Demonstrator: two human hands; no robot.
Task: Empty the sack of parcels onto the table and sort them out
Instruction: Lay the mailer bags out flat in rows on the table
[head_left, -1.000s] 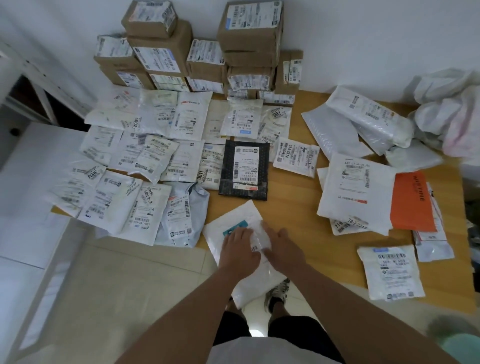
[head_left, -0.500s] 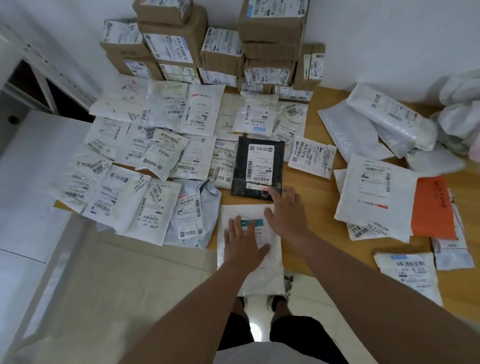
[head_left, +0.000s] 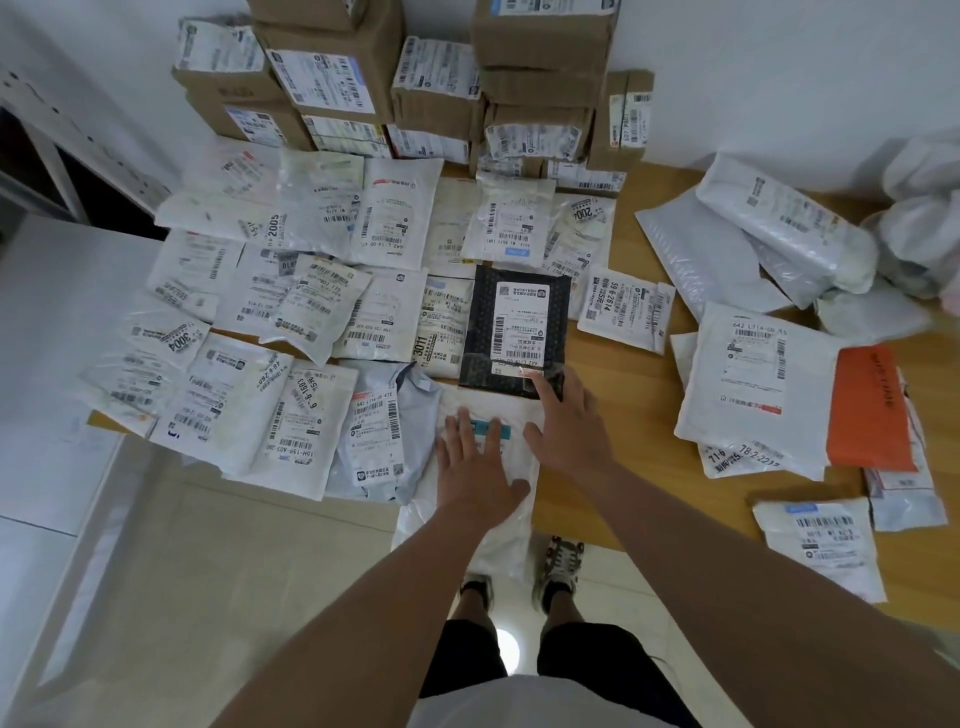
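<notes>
wooden table (head_left: 613, 431) against white wall (head_left: 779, 78), pale tiled floor (head_left: 234, 571) below. cardboard boxes (head_left: 332, 73) stacked at back, roughly ten, exact count unclear. white mailers (head_left: 291, 322) overlapping in rows at left, too many to count surely. one black parcel (head_left: 514, 327), one orange envelope (head_left: 872, 410), crumpled sack (head_left: 924, 208) at far right. white parcel (head_left: 498, 525) with teal label overhanging near edge. left hand (head_left: 475, 467) flat on it, fingers straight; right hand (head_left: 569, 421) spread, fingertip touching black parcel.

The left hand (head_left: 475, 470) presses flat on a white mailer (head_left: 467, 519) at the table's (head_left: 613, 415) six o'clock edge; the right hand (head_left: 569, 421) spreads toward a black parcel (head_left: 514, 332) at twelve o'clock of it.
</notes>
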